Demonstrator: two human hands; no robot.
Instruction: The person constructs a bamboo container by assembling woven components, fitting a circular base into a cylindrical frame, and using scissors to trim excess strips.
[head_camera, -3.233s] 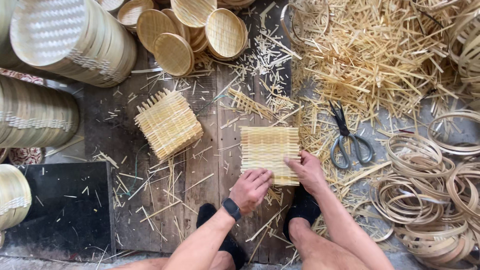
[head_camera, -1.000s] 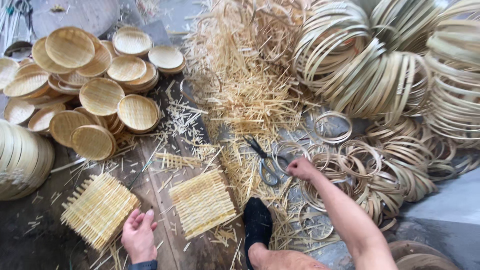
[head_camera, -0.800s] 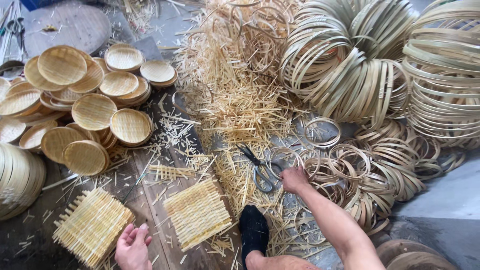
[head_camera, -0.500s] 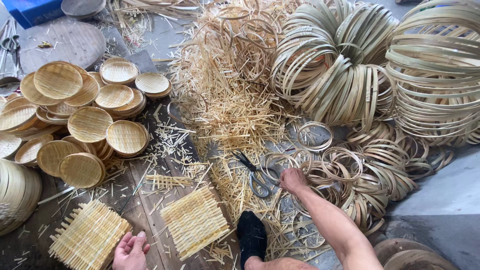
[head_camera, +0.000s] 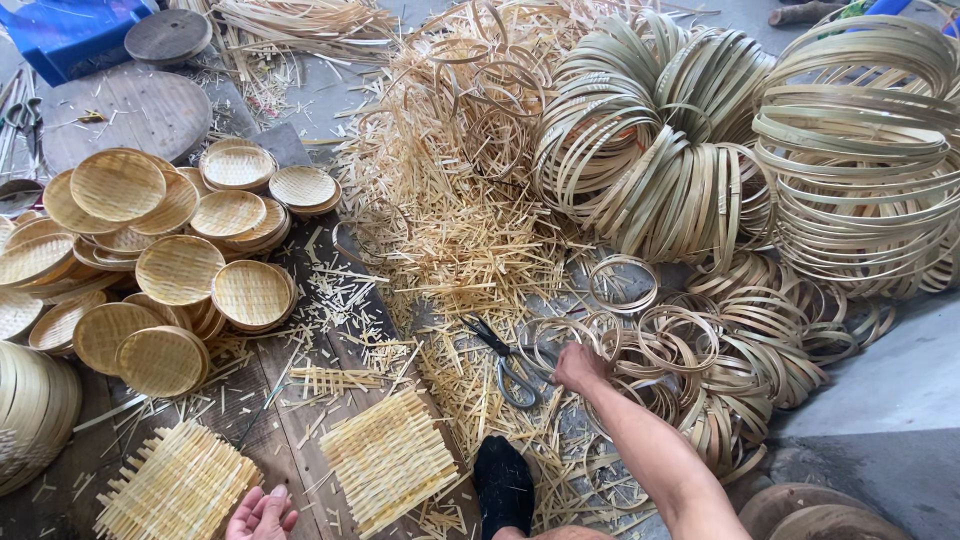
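Your right hand (head_camera: 578, 366) reaches out to the small bamboo rings (head_camera: 680, 345) heaped on the floor, with its fingers curled down among the nearest hoops; whether they actually grip one you cannot tell from this angle. The scissors (head_camera: 510, 365) lie just beside that hand, to its left, on a litter of bamboo splints (head_camera: 450, 230). Your left hand (head_camera: 262, 514) rests low at the bottom edge, fingers loosely spread and holding nothing, between 2 square woven mats: one (head_camera: 178, 485) touching or nearly touching it on the left, the other (head_camera: 388, 460) near it on the right. A dark sock (head_camera: 503, 485) on your foot sits just right of that second mat. Round woven trays (head_camera: 180, 270) are stacked on the wooden boards to the left. Large bamboo hoops (head_camera: 850, 140) are piled well beyond the small rings, at the upper right.
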